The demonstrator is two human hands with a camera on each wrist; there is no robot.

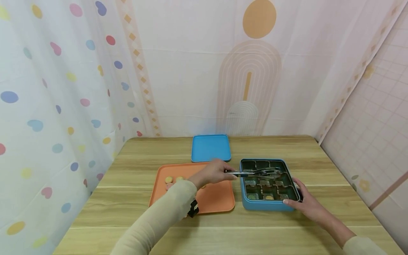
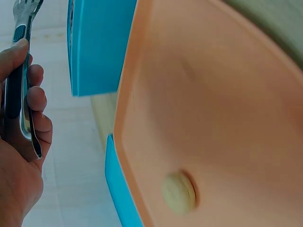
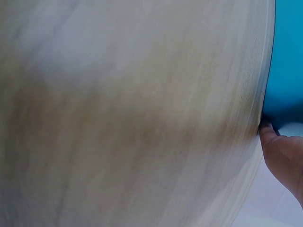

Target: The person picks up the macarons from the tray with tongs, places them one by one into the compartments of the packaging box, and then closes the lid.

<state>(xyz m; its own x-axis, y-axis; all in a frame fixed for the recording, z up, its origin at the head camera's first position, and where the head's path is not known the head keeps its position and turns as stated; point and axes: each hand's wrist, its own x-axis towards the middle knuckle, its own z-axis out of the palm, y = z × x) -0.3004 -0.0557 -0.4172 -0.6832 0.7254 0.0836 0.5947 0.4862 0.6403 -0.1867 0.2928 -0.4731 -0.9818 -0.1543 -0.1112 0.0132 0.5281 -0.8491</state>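
A pair of metal tongs with dark grips (image 1: 259, 172) is held in a person's left hand (image 1: 215, 171), the fingers curled round the handle and the thumb laid along it. The tongs are stretched sideways over a blue box (image 1: 269, 205); whether anything is pinched between their tips cannot be told. The box is gripped at its near right corner by the right hand (image 1: 306, 202), with the thumb on the front rim and the fingers along the side.

The box is fitted with a dark divided insert (image 1: 264, 187). In its front row, a greenish piece (image 1: 253, 196) is seen in the left compartment and a yellowish one (image 1: 269, 197) in the middle.

To the left, an orange tray (image 1: 220, 200) is partly covered by the left sleeve (image 1: 165, 212). Round yellow pieces (image 1: 169, 180) and a pink piece (image 1: 169, 186) are set on it. Behind it, a shallow blue tray (image 1: 211, 147) is placed on the wooden table (image 1: 223, 237).
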